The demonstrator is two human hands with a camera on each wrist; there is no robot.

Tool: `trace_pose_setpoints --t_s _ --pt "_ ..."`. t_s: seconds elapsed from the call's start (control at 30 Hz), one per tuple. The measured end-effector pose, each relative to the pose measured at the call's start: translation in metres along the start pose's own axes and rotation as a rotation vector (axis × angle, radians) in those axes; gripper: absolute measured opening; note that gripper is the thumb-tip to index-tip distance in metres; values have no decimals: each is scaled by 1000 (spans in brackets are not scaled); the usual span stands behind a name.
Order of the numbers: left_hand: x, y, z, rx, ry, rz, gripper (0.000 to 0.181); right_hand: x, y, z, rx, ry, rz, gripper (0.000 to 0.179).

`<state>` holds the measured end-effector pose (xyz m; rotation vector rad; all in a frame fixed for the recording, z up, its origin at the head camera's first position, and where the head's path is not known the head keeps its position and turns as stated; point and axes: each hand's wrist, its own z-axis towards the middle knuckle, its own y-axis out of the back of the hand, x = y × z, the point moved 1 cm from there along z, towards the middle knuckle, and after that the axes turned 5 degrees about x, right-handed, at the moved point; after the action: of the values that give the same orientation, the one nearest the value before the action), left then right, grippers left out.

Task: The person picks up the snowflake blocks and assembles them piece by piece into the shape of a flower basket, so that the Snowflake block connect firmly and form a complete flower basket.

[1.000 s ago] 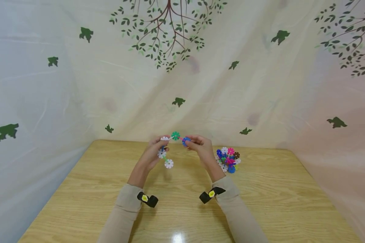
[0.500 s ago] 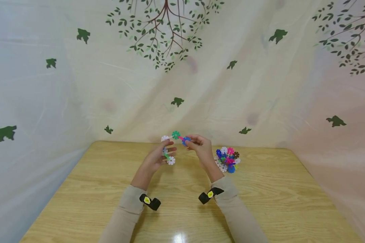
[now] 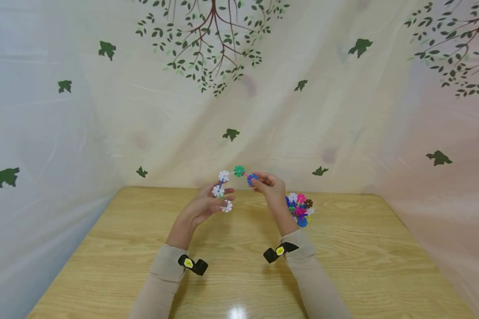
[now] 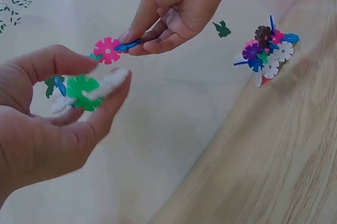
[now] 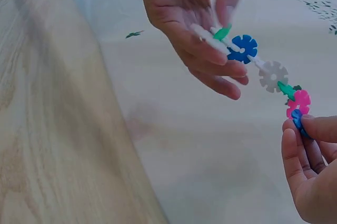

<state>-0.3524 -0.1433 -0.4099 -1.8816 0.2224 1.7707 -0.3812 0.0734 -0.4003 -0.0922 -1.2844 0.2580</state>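
Note:
A chain of interlocking snowflake discs (image 3: pixel 218 191) curves between both hands above the table. White, green, blue and pink discs are slotted edge to edge. My right hand (image 3: pixel 275 192) pinches the blue disc (image 5: pixel 298 122) at one end between thumb and fingers, beside a pink disc (image 4: pixel 107 50). At the other end, my left hand (image 3: pixel 199 208) is spread around a white disc (image 3: pixel 228 207) and a green disc (image 4: pixel 83 92). In the left wrist view the white disc lies against a finger, with a gap to the thumb. Motion blurs that end.
Right of my right hand, a heap of joined snowflake discs (image 3: pixel 301 210) in several colours sits on the wooden table (image 3: pixel 363 257), partly behind the wrist. A pale curtain (image 3: pixel 175 133) with printed leaves and birds hangs behind the table's far edge.
My left hand has released the chain's upper white disc and moved down to the end white disc. The chain has risen slightly and shifted right, with the right hand still pinching the blue disc.

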Motion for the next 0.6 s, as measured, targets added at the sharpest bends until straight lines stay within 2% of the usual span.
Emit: trace_pose_setpoints --t_s 0.07,0.13,0.3,0.6 --pt "-1 -3 -1 34 -43 -5 92 3 3 1 -10 10 19 36" --pt "-3 -8 0 38 -76 0 95 7 7 2 -20 22 38 36" --pt "-7 -22 9 -41 -147 69 80 21 18 2 -17 62 54 35" --pt "-13 -53 32 -160 -239 169 57 47 52 -4 21 107 -30 22"
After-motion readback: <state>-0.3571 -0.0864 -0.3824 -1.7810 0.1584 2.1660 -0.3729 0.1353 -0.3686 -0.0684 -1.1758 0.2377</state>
